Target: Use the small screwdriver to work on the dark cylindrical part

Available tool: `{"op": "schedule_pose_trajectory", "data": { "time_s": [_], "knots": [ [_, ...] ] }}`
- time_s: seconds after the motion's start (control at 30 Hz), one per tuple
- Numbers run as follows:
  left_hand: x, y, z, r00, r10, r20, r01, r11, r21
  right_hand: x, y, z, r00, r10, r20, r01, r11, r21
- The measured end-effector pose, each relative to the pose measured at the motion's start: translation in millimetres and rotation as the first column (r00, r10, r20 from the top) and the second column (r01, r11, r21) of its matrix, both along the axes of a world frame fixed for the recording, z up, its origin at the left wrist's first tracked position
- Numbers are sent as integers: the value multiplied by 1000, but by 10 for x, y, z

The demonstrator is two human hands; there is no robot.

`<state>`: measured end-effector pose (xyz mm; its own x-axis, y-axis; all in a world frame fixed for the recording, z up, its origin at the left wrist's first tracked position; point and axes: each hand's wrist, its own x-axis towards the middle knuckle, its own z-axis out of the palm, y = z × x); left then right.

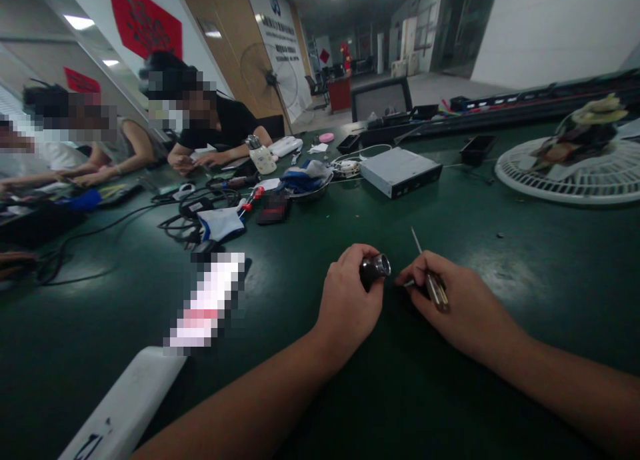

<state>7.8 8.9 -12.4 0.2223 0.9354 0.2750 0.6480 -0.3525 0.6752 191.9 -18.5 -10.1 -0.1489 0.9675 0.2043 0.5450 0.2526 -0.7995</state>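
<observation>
My left hand (351, 299) is wrapped round a dark cylindrical object (376, 267) whose shiny open end points right. Close by on the right, my right hand (453, 300) holds a screwdriver (437, 292) with a translucent amber handle, its thin metal shaft angled up and away to the left. A small light-coloured piece shows at the fingertips of that hand, too small to name. The two hands are a short gap apart over the dark green table (300, 407).
A blurred lit screen (210, 300) and a white case (125, 400) lie at the left. Beyond are a glove (223, 223), cables, a grey disc drive (400, 170) and a white fan grille (565, 180). People sit at the far left.
</observation>
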Motion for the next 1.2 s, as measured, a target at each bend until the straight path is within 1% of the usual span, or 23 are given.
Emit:
{"op": "schedule_pose_trajectory", "data": {
  "time_s": [0.13,0.23,0.33,0.43,0.63,0.87,0.97,1.07,1.13,1.2],
  "knots": [
    [-4,13,1,998,-62,-20,62,998,6,4,-3,1,981,-64,-184,68,997,19],
    [0,13,18,994,-104,-26,105,994,12,1,-2,-4,964,-95,-249,115,991,66],
    [4,1,36,990,-138,-37,139,990,28,-5,-3,-10,959,-103,-265,128,989,79],
    [5,-12,47,985,-162,-54,164,986,34,-4,1,-18,955,-118,-274,136,989,49],
    [5,-10,55,982,-178,-62,181,982,50,9,14,-38,936,-77,-344,67,997,-42],
    [14,-11,67,968,-237,-78,243,966,83,-7,18,-43,959,-97,-268,84,995,-60],
    [18,-16,57,980,-191,-56,195,977,82,-19,23,-37,954,-140,-266,132,990,-48],
    [13,-12,34,995,-96,-19,97,994,42,-19,12,-29,922,-170,-348,167,985,-40],
    [6,-4,17,999,-32,9,32,999,6,-6,-11,-24,897,-136,-421,143,990,-14],
    [-2,4,5,1000,14,28,-13,1000,-19,14,-44,-17,878,-56,-476,97,993,62]
  ]
}}
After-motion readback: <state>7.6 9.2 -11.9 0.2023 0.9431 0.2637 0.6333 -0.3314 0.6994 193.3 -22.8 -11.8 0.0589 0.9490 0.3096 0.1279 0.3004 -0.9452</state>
